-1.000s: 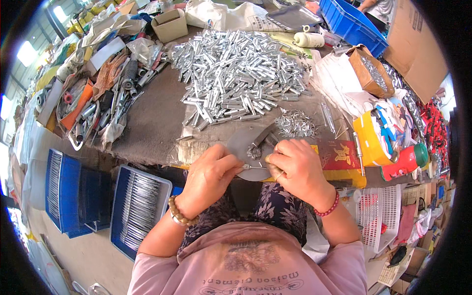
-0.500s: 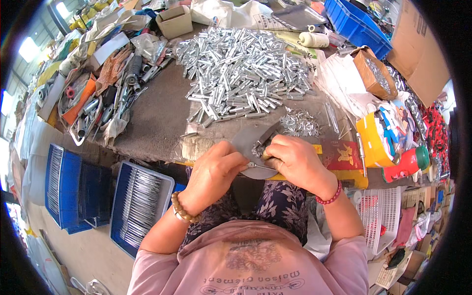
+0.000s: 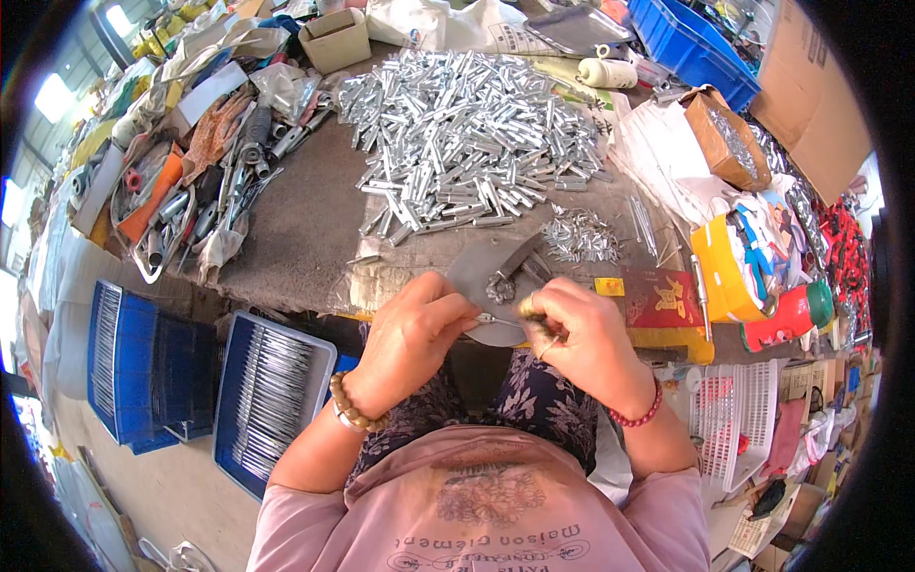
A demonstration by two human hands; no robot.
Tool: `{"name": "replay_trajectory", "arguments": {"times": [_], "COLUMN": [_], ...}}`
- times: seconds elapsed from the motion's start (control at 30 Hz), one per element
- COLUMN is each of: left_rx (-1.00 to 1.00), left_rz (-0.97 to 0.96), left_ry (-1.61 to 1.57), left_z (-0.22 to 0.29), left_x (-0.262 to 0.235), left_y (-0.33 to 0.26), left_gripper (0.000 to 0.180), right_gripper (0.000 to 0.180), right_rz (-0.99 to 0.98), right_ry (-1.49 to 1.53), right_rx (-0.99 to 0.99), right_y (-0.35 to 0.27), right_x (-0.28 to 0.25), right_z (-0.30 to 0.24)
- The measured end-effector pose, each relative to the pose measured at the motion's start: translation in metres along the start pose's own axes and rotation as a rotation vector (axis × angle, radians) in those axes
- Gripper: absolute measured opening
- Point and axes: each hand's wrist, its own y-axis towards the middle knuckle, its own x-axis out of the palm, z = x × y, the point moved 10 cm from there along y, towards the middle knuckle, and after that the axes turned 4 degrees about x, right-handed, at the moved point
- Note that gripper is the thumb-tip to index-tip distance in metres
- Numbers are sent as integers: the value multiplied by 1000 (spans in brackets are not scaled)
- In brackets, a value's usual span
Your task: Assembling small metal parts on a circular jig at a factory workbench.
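Note:
My left hand [image 3: 419, 322] is closed in a pinch on the end of a small, thin metal rod [image 3: 488, 318], held over the near part of a round grey metal plate [image 3: 467, 262]. A small dark metal fixture [image 3: 499, 286] stands on that plate, between my hands. Just right of the rod, my right hand [image 3: 589, 329] is closed with curled fingers; a yellowish wrap shows at its fingertips. Whatever it holds is too small to make out. Beyond the plate lie a little heap of small metal pins [image 3: 581, 235] and a large pile of silvery metal tubes [image 3: 467, 133].
Hand tools [image 3: 205, 191] and rags clutter the bench's left side. Below left, a blue bin [image 3: 226, 419] holds rows of metal rods. A yellow box [image 3: 724, 272], a red-and-green jar [image 3: 786, 319] and a brown carton [image 3: 720, 143] stand on the right.
My right hand has drawn back from the fixture, slightly right and toward me, its fingers curling more. My left hand stays nearly in place with the rod.

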Motion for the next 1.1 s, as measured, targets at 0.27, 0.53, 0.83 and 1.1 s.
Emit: {"name": "replay_trajectory", "arguments": {"times": [0.27, 0.53, 0.83, 1.1], "left_rx": [-11, 10, 6, -4], "left_rz": [14, 13, 1, 6], "left_ry": [-7, -1, -28, -76], "left_z": [1, 4, -4, -6], "left_x": [0, -1, 0, 1], "left_y": [0, 0, 1, 0], "left_gripper": [14, 14, 17, 12], "right_gripper": [13, 10, 13, 58], "right_rz": [126, 54, -76, 175], "right_ry": [-336, -401, -153, -48], "right_rx": [-88, -193, -208, -165], "right_y": [-15, -8, 9, 4], "right_x": [15, 20, 19, 22], "right_z": [-12, -17, -9, -14]}}
